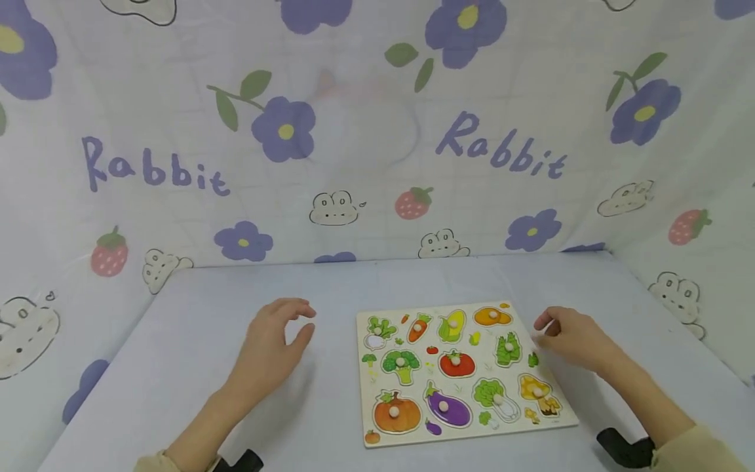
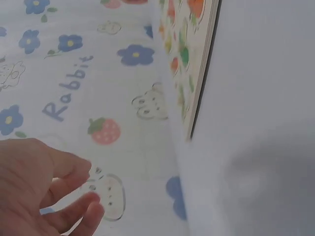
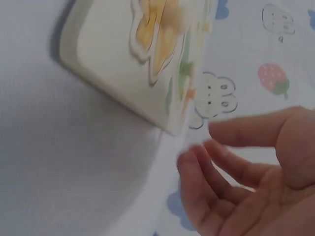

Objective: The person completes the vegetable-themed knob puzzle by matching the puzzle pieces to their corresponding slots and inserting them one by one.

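A wooden knob puzzle board [image 1: 426, 379] lies flat on the table, filled with vegetable pieces. Among them are a pumpkin [image 1: 407, 419], an eggplant [image 1: 457, 412], a tomato [image 1: 464, 367] and a carrot [image 1: 421, 324], each with a small round knob. My left hand [image 1: 268, 347] hovers left of the board, its fingers relaxed and thumb apart, holding nothing. Close by the board's right edge is my right hand [image 1: 577, 339], also holding nothing, with loosely bent fingers. In the right wrist view, those fingers [image 3: 197, 191] appear beyond a corner of the board, near the mushroom piece [image 3: 156, 34].
A pale cloth covers the table [image 1: 236, 288]. Behind and at both sides hangs a white curtain [image 1: 366, 144] printed with flowers, strawberries and rabbits. Black camera mounts [image 1: 626, 448] show at both wrists.
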Demonstrator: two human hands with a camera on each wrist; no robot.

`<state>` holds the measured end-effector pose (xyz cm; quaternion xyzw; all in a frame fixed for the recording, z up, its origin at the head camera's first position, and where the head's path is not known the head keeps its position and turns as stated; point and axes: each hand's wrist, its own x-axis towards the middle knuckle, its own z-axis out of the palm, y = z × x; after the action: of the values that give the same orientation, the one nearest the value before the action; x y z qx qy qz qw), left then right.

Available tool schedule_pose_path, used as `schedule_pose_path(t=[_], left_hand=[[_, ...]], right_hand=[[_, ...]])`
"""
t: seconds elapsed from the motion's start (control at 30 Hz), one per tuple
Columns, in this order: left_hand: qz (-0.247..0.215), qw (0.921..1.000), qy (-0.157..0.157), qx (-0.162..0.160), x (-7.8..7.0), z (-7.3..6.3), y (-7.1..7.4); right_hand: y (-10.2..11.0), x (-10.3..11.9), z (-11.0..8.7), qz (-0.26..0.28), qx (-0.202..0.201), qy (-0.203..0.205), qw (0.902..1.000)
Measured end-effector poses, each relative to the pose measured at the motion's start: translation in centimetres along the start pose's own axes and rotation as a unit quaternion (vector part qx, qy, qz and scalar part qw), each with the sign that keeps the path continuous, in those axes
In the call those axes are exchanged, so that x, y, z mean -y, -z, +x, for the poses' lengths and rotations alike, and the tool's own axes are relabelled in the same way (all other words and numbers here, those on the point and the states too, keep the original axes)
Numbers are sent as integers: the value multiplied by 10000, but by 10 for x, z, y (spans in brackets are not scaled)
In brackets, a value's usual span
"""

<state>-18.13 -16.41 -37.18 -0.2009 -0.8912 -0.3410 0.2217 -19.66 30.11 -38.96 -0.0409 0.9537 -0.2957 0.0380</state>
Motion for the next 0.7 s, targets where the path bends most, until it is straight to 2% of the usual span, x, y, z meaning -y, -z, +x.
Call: schedule_pose_path(t=[0.07, 0.1, 0.13, 0.23, 0.3, 0.4, 0.47, 0.57, 0.6, 0.7], left_hand=[[321, 9986, -176, -390, 2, -2, 9], [480, 9971, -242, -547, 4, -3, 13], [644, 9951, -304, -686, 5, -4, 15], [1125, 9878, -501, -956, 9, -7, 20], [1412, 9818, -676, -1080, 12, -9, 21], [1762, 9730, -884, -1203, 15, -12, 21], [1903, 9698, -921, -1217, 18, -15, 21], [2051, 9675, -916, -1158, 21, -17, 21], [2081, 9675, -901, -1121, 23, -18, 20], [2169, 9673, -836, -1013, 29, -19, 19]], right_hand=[[-2, 7, -7, -497, -857, 458, 9940], [-3, 11, -10, -777, -1346, 737, 9851], [-5, 14, -13, -1008, -1818, 974, 9733], [-10, 25, -20, -1604, -3039, 1561, 9260], [-11, 31, -23, -1857, -3447, 1822, 9019], [-12, 39, -26, -2122, -3678, 2054, 8817], [-12, 41, -27, -2245, -3746, 2169, 8731], [-14, 40, -25, -2314, -3807, 2304, 8651], [-14, 39, -25, -2322, -3792, 2272, 8664], [-16, 35, -23, -2353, -3651, 2001, 8782]])
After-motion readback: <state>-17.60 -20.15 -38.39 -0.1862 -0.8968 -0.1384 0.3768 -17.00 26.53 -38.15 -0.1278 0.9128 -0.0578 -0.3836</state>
